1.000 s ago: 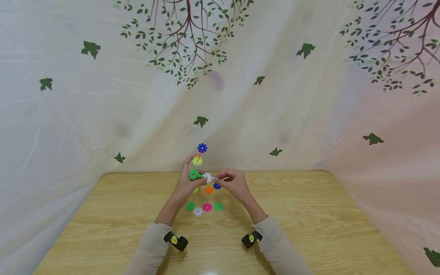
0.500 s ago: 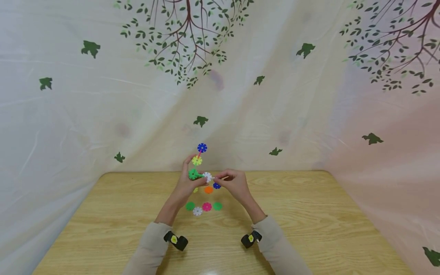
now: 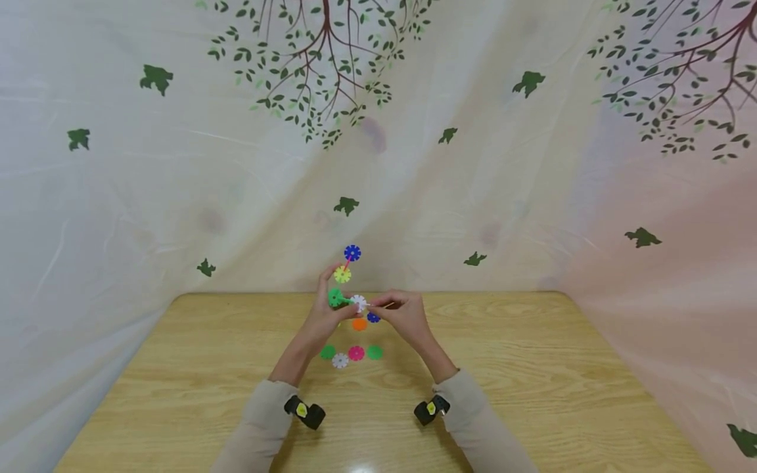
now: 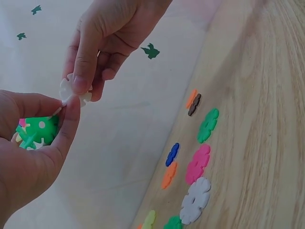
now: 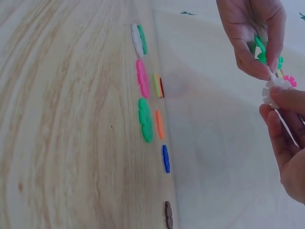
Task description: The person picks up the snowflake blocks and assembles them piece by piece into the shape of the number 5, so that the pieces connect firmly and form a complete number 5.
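Note:
Above the table my left hand [image 3: 319, 322] holds a chain of joined snowflake discs. A blue disc [image 3: 352, 253] tops it, with a pink one edge-on below, then a yellow disc [image 3: 342, 274] and a green disc [image 3: 335, 297]. Left thumb and fingertips pinch a white disc [image 3: 358, 303] at the chain's near end. My right hand [image 3: 405, 315] pinches another white disc [image 5: 269, 94] against its rim; how deeply their slots meet is hidden by the fingertips. A thin white strip [image 5: 289, 130] shows by the right palm, too unclear to tell what it is.
Loose discs lie on the wooden table [image 3: 532, 368] below the hands: pink [image 3: 356, 353], white [image 3: 340, 360], green [image 3: 374, 353], orange [image 3: 359, 324], blue [image 3: 374, 317] and brown [image 4: 195, 105]. A pale printed cloth [image 3: 266, 197] hangs behind the table.
The chain in my left hand has tipped slightly to the right, its blue end most. My right hand stays almost in place, still pinching its white disc.

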A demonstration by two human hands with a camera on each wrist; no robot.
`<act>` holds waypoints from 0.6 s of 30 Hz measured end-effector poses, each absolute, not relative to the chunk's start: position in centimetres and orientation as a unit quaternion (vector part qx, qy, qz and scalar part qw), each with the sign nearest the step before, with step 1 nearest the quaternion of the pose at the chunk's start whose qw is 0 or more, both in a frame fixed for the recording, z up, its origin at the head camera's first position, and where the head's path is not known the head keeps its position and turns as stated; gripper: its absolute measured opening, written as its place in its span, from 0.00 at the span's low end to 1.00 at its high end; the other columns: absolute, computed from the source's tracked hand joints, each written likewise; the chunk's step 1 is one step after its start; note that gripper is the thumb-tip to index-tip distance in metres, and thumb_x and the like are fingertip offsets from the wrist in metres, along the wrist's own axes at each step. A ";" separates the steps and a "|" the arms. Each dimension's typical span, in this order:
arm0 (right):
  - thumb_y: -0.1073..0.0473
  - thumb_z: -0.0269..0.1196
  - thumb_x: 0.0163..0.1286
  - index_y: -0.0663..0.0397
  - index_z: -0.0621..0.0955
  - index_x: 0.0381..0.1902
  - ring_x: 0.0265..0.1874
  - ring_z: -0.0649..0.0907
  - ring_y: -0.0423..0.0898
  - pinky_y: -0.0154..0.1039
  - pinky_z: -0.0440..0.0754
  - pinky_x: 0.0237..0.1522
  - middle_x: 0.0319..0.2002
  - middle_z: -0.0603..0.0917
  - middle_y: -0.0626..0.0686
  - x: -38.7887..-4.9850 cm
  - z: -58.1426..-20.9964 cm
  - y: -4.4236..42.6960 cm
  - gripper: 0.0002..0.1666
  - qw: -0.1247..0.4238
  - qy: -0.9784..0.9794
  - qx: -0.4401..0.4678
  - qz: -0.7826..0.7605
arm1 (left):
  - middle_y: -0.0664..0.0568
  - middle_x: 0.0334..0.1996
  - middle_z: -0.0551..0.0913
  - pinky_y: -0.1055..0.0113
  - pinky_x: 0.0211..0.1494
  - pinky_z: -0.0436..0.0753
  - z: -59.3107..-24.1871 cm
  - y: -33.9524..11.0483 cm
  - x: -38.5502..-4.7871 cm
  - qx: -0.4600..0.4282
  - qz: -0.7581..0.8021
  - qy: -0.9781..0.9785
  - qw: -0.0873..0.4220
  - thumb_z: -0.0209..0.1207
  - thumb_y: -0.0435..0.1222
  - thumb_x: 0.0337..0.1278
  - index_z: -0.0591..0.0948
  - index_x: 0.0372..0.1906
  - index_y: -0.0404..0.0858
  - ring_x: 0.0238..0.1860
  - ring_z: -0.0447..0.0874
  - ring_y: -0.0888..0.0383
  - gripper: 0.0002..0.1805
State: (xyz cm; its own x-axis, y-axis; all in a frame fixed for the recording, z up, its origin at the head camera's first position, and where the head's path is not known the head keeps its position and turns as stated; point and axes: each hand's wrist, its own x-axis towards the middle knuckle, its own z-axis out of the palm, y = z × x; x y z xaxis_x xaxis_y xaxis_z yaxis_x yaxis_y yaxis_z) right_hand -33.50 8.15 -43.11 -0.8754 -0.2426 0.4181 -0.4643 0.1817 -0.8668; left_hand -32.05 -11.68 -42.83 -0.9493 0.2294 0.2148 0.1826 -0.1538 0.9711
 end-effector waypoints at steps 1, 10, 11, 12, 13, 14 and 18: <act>0.69 0.70 0.64 0.71 0.88 0.35 0.34 0.87 0.66 0.28 0.85 0.35 0.35 0.89 0.69 -33.6 -43.2 8.2 0.06 0.093 -0.763 0.232 0.596 | 0.43 0.41 0.79 0.61 0.52 0.88 -42.8 -11.7 -32.1 0.161 0.742 0.650 0.016 0.55 0.20 0.67 0.45 0.80 0.52 0.37 0.85 0.53 0.47; 0.64 0.72 0.65 0.65 0.89 0.37 0.36 0.89 0.58 0.34 0.88 0.36 0.37 0.89 0.65 -34.1 -43.3 8.4 0.07 0.067 -0.759 0.266 0.591 | 0.44 0.41 0.77 0.64 0.48 0.88 -42.4 -12.4 -32.2 0.160 0.737 0.657 0.015 0.58 0.20 0.64 0.48 0.81 0.47 0.36 0.84 0.57 0.48; 0.64 0.72 0.65 0.64 0.89 0.37 0.36 0.89 0.56 0.34 0.88 0.36 0.37 0.89 0.64 -34.2 -43.2 8.5 0.07 0.061 -0.761 0.270 0.587 | 0.45 0.41 0.77 0.64 0.48 0.88 -42.5 -12.5 -32.3 0.159 0.735 0.659 0.015 0.58 0.20 0.64 0.49 0.82 0.47 0.36 0.84 0.57 0.48; 0.63 0.72 0.65 0.64 0.89 0.37 0.36 0.89 0.53 0.35 0.89 0.37 0.37 0.89 0.64 -34.2 -43.1 8.5 0.07 0.056 -0.762 0.273 0.584 | 0.46 0.40 0.77 0.64 0.48 0.88 -42.5 -12.5 -32.3 0.158 0.735 0.660 0.014 0.58 0.20 0.64 0.49 0.82 0.47 0.36 0.83 0.57 0.48; 0.63 0.72 0.65 0.64 0.89 0.37 0.36 0.89 0.51 0.35 0.89 0.37 0.37 0.89 0.64 -34.3 -43.1 8.5 0.07 0.050 -0.764 0.275 0.582 | 0.47 0.40 0.77 0.64 0.49 0.88 -42.5 -12.6 -32.3 0.157 0.734 0.661 0.013 0.58 0.20 0.63 0.49 0.82 0.46 0.36 0.83 0.57 0.48; 0.63 0.72 0.65 0.64 0.89 0.37 0.36 0.88 0.49 0.35 0.89 0.37 0.38 0.89 0.63 -34.3 -43.0 8.6 0.07 0.044 -0.766 0.275 0.580 | 0.48 0.40 0.77 0.64 0.49 0.88 -42.5 -12.6 -32.3 0.156 0.733 0.662 0.013 0.59 0.20 0.63 0.50 0.82 0.47 0.36 0.83 0.57 0.49; 0.63 0.71 0.66 0.63 0.89 0.39 0.38 0.88 0.52 0.40 0.89 0.40 0.39 0.89 0.62 -34.2 -42.6 8.7 0.07 0.017 -0.775 0.272 0.570 | 0.51 0.39 0.77 0.64 0.49 0.88 -42.4 -12.8 -32.3 0.154 0.732 0.664 0.014 0.59 0.20 0.63 0.50 0.82 0.50 0.37 0.83 0.57 0.50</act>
State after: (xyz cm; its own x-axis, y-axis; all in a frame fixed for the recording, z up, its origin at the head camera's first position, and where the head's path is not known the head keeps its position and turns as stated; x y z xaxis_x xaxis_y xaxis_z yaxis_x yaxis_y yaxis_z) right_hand -34.22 8.69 -42.56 -0.8514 -0.4026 0.3362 -0.4407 0.2013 -0.8748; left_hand -32.33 -12.80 -42.42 -0.9525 0.2239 0.2066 0.1839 -0.1180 0.9758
